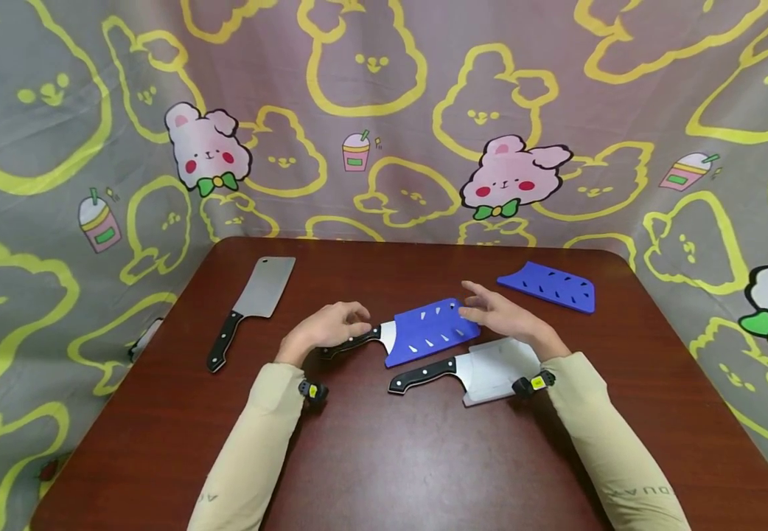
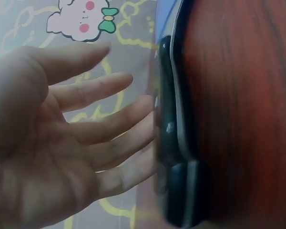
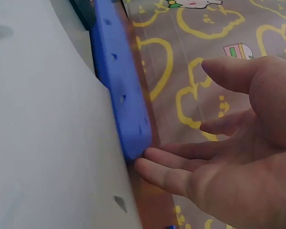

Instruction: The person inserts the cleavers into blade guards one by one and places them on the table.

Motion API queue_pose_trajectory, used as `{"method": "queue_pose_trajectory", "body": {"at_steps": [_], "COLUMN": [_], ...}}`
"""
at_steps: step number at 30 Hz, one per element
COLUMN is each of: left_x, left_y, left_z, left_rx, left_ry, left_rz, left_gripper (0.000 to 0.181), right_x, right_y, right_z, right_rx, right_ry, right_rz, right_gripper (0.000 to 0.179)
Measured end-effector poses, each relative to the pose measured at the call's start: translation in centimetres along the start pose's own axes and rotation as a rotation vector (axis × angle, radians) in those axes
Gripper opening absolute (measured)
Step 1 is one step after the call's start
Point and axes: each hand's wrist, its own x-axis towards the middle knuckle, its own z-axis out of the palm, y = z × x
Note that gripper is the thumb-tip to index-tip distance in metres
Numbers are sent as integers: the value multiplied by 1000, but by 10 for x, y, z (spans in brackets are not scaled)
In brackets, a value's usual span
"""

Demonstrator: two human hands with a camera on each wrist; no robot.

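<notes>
A cleaver with a black riveted handle [image 1: 364, 338] lies mid-table, its blade inside a blue slotted sheath [image 1: 430, 332]. My left hand [image 1: 326, 326] is over the handle end; in the left wrist view its fingers are loosely spread beside the black handle [image 2: 169, 107], with nothing in the palm. At the other end is my right hand [image 1: 503, 316], thumb apart from the fingers. In the right wrist view its lower fingertips [image 3: 148, 164] are right at the tip of the blue sheath [image 3: 126, 102].
Nearer me lies a second cleaver in a whitish translucent sheath [image 1: 500, 372], partly under my right wrist. A bare cleaver [image 1: 266, 287] rests at the left of the brown table [image 1: 410, 464]. At the back right is another blue sheath [image 1: 550, 286]. Patterned curtains [image 1: 384, 184] surround the table.
</notes>
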Motion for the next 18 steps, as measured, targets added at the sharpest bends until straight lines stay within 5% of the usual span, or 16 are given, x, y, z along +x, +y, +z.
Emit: {"method": "queue_pose_trajectory", "body": {"at_steps": [7, 18], "left_x": [-13, -41], "left_y": [-5, -35], "left_z": [-18, -47], "left_rx": [0, 43], "left_ry": [10, 35], "left_rz": [23, -4], "left_gripper": [36, 38], "right_x": [-6, -22], "right_y": [2, 19], "right_z": [-14, -42], "right_rx": [20, -112], "right_ry": [8, 28], "right_rz": [-10, -11], "right_gripper": [63, 58]}}
